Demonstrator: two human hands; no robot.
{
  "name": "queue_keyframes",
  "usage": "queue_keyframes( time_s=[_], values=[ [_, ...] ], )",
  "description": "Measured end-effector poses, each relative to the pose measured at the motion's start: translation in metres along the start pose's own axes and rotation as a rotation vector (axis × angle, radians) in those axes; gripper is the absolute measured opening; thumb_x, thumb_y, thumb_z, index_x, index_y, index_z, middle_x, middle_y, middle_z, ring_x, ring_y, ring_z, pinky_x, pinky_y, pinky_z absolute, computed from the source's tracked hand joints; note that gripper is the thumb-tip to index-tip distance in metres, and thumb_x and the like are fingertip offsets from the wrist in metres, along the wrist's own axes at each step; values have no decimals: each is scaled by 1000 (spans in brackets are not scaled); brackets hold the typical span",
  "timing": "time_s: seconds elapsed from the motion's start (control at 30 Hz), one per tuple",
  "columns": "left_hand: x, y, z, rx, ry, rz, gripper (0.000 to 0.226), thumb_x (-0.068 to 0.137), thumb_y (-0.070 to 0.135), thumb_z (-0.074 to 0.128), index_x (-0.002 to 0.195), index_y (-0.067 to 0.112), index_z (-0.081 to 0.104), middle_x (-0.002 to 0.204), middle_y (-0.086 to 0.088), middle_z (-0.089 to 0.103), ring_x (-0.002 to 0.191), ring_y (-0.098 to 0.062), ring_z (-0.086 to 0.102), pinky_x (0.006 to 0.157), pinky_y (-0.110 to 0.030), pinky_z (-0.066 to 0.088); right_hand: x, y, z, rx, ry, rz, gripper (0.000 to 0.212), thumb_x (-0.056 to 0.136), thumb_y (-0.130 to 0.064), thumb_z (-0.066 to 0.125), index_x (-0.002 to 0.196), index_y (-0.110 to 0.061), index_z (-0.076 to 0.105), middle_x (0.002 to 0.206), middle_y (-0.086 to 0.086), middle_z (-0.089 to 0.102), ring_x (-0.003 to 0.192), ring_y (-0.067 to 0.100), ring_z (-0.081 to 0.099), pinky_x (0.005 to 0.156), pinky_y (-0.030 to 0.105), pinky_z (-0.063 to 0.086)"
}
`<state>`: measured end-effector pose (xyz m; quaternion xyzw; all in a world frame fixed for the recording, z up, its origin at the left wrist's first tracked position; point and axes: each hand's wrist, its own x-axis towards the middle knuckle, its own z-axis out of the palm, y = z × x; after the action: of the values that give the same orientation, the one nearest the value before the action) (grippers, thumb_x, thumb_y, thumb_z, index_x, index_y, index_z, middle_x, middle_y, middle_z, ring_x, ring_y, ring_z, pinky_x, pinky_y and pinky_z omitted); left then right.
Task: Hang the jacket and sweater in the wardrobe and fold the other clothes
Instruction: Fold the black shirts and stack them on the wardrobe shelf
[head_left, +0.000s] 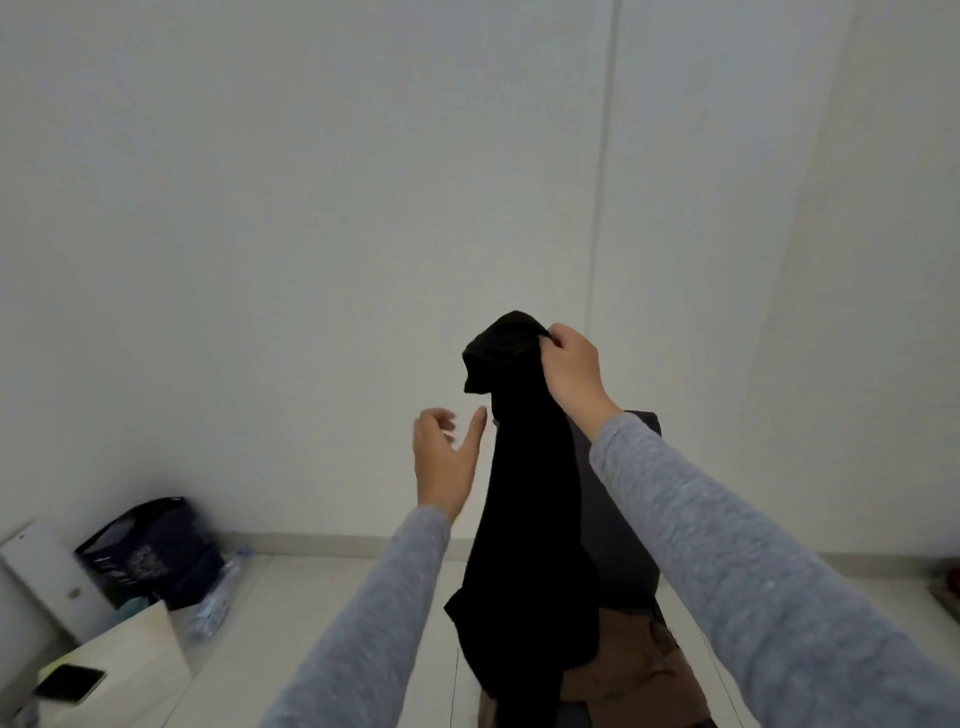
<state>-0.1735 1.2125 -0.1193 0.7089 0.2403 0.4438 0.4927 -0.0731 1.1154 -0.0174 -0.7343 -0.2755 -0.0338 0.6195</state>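
Note:
A black garment (530, 499) hangs down long and limp in front of me, in the middle of the view. My right hand (569, 366) is raised and pinches its top end. Just left of the cloth, my left hand (447, 457) is held up with its fingers spread, holding nothing and not touching the garment. Below it a brown garment (639, 665) lies crumpled on a dark box-like stand (623, 551) by the wall. Both my arms wear grey sleeves.
A white wall fills the background, with a vertical seam (602, 208) right of centre. At lower left stand a dark bag (150, 556), a plastic bottle (218, 592), and a white surface (130, 660) carrying a black phone (70, 683). The floor is pale tile.

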Motion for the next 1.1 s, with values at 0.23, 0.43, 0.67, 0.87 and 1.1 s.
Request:
queue_keyframes(
  time_s=[0.23,0.43,0.67,0.87,1.1],
  values=[
    [-65,-18,31,90,-487,29,62,60,79,60,96,29,54,84,12,64,76,-5,62,71,-28,54,2,-2,-9,-44,171,21,33,89,-6,37,61,-16,25,61,-1,31,55,13,26,51,26,22],
    [-67,-33,54,77,-466,-74,19,88,32,63,81,15,64,68,10,61,63,-4,57,62,-17,46,4,4,-36,-39,259,59,33,90,-6,37,61,-18,24,61,-3,30,54,10,25,50,23,21],
    [3,-6,28,-101,-91,-241,16,96,6,34,86,7,45,77,-2,48,79,-18,45,66,-30,36,6,32,-84,-59,340,147,31,90,-10,38,63,-19,24,64,-2,30,57,11,26,53,26,22],
    [45,39,11,-24,-209,-64,17,97,13,33,89,7,47,84,-5,47,80,-16,43,70,-30,35,-8,63,-85,-87,319,256,28,89,-9,40,64,-15,29,66,1,36,63,18,32,52,30,24],
    [60,83,4,201,-366,171,31,95,14,40,64,17,37,65,4,39,60,-11,35,52,-20,29,-32,67,-45,-8,-363,-44,46,84,1,58,123,-20,45,127,-1,51,122,7,45,100,20,35]
  ],
)
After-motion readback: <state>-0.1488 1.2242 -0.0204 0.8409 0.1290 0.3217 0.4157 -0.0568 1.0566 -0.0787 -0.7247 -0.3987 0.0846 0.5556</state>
